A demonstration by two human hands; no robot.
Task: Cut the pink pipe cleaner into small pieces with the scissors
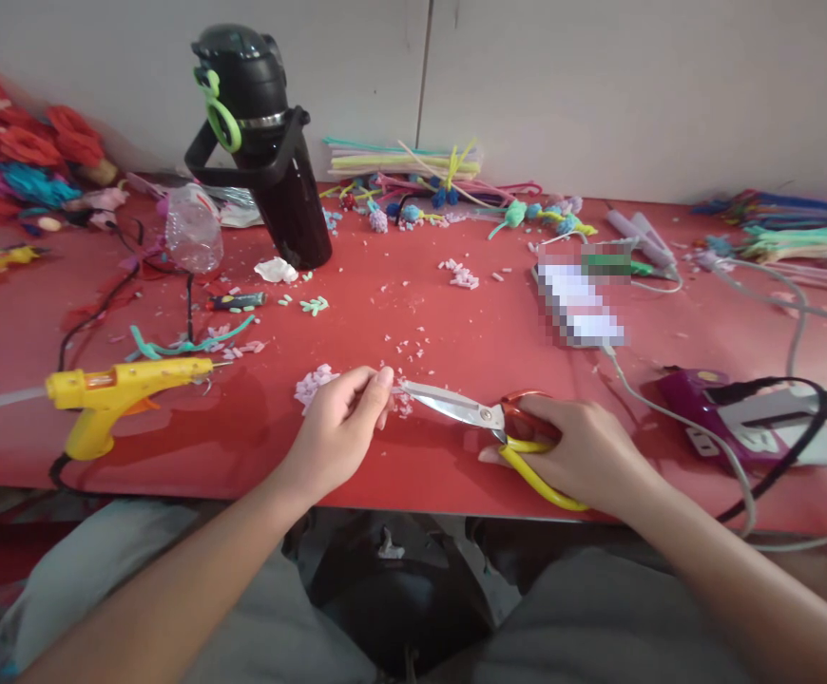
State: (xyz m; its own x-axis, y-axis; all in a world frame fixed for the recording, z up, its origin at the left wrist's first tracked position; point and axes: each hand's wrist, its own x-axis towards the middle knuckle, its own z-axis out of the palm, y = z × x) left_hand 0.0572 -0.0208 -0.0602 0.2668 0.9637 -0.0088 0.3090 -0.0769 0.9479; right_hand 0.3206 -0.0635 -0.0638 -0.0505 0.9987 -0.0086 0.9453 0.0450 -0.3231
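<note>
My right hand grips a pair of scissors with one red and one yellow handle. Their blades point left and look nearly closed. At the blade tips, my left hand pinches with thumb and forefinger; whatever lies between them is too small to name, though a pale lilac bit shows by the tip. A little heap of lilac cut pieces lies just behind the left hand. Fine lilac crumbs are scattered around the blade tips on the red tabletop.
A yellow glue gun lies at left with its cord. Behind it stand a black bottle and a crumpled clear plastic cup. Fuzzy stems line the wall. A phone, a purple power strip and cables occupy the right.
</note>
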